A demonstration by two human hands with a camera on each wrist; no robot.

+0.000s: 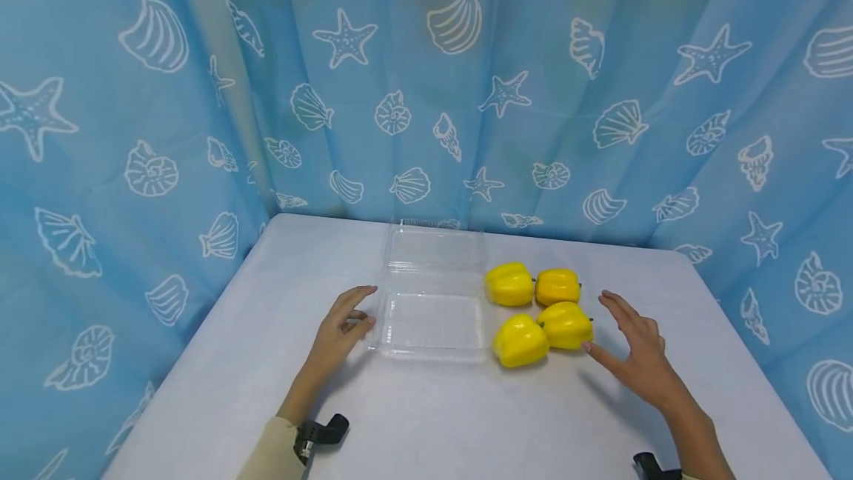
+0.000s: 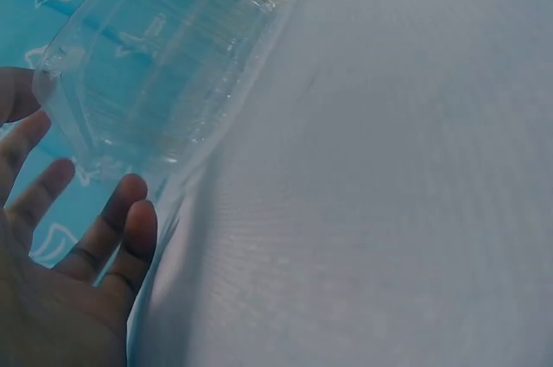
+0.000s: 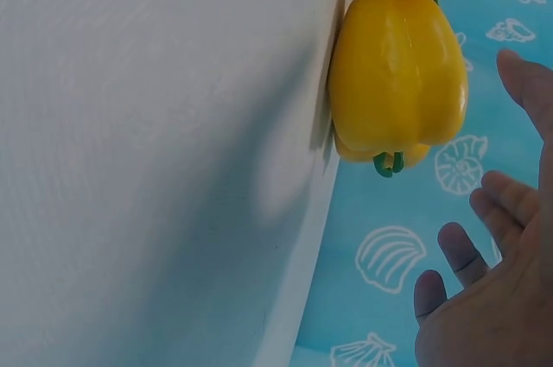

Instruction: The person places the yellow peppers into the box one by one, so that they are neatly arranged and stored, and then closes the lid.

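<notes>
A clear plastic clamshell box lies spread out on the table, its lid (image 1: 436, 249) at the back and its base (image 1: 436, 321) nearer me. My left hand (image 1: 335, 337) is at the base's left edge, fingers loosely bent. In the left wrist view its thumb (image 2: 17, 95) meets or overlaps the box's clear corner; contact is hard to judge. Several yellow bell peppers cluster right of the box, including a front left one (image 1: 521, 341) and a front right one (image 1: 565, 326). Beside the latter, my right hand (image 1: 641, 363) hovers with spread fingers, holding nothing.
Two more yellow peppers, a back left one (image 1: 509, 284) and a back right one (image 1: 558, 287), sit behind the front pair. A white cloth covers the table (image 1: 466, 421). Beyond its far edge hangs a blue curtain (image 1: 413, 58) with shells and starfish.
</notes>
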